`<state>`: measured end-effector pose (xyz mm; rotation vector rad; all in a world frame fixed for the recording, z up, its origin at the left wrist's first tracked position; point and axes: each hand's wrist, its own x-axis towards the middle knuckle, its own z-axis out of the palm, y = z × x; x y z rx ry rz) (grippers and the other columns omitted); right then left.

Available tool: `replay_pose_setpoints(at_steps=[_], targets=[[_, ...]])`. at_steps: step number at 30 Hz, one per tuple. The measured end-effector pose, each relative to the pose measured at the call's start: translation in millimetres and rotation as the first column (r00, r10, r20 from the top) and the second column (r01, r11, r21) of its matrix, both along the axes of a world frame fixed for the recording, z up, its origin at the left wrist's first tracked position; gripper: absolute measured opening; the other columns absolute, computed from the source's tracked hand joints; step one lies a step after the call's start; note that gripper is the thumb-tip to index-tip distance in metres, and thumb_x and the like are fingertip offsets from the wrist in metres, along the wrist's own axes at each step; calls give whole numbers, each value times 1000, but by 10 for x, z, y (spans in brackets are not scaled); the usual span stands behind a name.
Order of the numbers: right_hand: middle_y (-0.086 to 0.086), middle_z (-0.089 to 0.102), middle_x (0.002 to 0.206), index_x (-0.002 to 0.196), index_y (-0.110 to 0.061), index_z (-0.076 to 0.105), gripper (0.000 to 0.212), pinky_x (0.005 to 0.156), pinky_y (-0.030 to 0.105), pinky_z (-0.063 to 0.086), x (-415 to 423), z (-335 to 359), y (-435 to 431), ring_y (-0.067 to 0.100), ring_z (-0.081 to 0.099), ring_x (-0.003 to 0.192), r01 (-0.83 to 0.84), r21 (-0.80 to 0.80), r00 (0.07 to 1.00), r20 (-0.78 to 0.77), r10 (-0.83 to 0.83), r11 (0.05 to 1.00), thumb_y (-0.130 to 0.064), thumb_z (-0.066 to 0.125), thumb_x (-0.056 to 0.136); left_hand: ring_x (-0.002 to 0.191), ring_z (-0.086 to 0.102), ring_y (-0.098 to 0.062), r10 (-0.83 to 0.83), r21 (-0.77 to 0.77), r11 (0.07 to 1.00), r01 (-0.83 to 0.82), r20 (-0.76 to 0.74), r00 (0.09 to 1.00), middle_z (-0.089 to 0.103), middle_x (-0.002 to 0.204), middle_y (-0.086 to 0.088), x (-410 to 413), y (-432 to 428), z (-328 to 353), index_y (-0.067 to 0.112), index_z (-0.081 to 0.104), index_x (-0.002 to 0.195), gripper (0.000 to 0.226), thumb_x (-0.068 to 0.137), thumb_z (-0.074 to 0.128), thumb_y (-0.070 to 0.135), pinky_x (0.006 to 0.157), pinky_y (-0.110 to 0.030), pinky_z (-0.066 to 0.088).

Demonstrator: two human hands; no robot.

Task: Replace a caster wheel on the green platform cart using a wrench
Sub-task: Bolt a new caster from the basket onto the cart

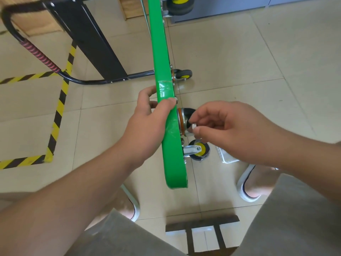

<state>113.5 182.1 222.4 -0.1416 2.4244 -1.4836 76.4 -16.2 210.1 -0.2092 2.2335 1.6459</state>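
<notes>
The green platform cart stands on its side edge, its underside facing right. My left hand grips the deck's near edge, thumb over the green rim. A caster with an orange ring and black wheel sits against the underside. My right hand pinches a small silvery nut or bolt at that caster's bracket. Another caster with a yellow hub lies just below it, and two more casters are fixed farther up. No wrench shows.
The cart's black handle with red grip wrap lies on the tiled floor at left. Yellow-black floor tape runs there too. A small white tray sits by my right shoe. A dark metal frame lies between my knees.
</notes>
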Motion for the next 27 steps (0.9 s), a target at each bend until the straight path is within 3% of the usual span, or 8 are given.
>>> replay_pose_setpoints(at_steps=[3, 7, 13, 20, 27], targets=[[-16, 74, 89, 99, -33, 72, 13, 72, 14, 54, 44, -32, -65, 1, 70, 81, -27, 9, 1000, -5, 27, 1000, -22, 71, 92, 96, 75, -25, -7, 0, 1000, 7, 1, 1000, 69, 121, -2, 0, -1, 5, 60, 49, 118, 46, 73, 57, 66, 91, -56, 58], [-19, 74, 87, 102, -32, 73, 15, 75, 13, 54, 55, -102, -132, -3, 69, 82, 4, 36, 1000, -7, -4, 999, -21, 71, 92, 97, 75, -24, -11, -1, 1000, 11, -3, 1000, 68, 122, 0, -1, 0, 12, 56, 47, 124, 47, 79, 57, 62, 90, -55, 59], [-12, 75, 85, 93, -30, 70, 10, 75, 25, 59, 45, -168, -180, 4, 72, 77, 81, -30, 995, 52, -80, 996, -21, 74, 89, 92, 75, -21, -12, 10, 1000, 12, -12, 1000, 68, 119, 0, 10, 11, 39, 51, 47, 129, 47, 83, 55, 56, 86, -51, 61], [-8, 77, 86, 96, -26, 73, 6, 79, 37, 62, 38, -195, -220, 8, 73, 78, 77, -88, 994, 88, -69, 993, -23, 74, 91, 84, 75, -14, -4, 4, 1000, 4, -7, 1000, 69, 113, 4, 14, 19, 59, 55, 47, 123, 38, 85, 55, 54, 71, -33, 57], [-3, 78, 83, 93, -25, 72, 4, 76, 45, 63, 12, -177, -229, 17, 75, 76, 74, -132, 989, 135, -56, 988, -22, 69, 94, 84, 74, -13, 0, -15, 1000, 0, -8, 1000, 68, 112, 5, 12, 22, 66, 57, 46, 123, 40, 83, 53, 56, 75, -38, 58]])
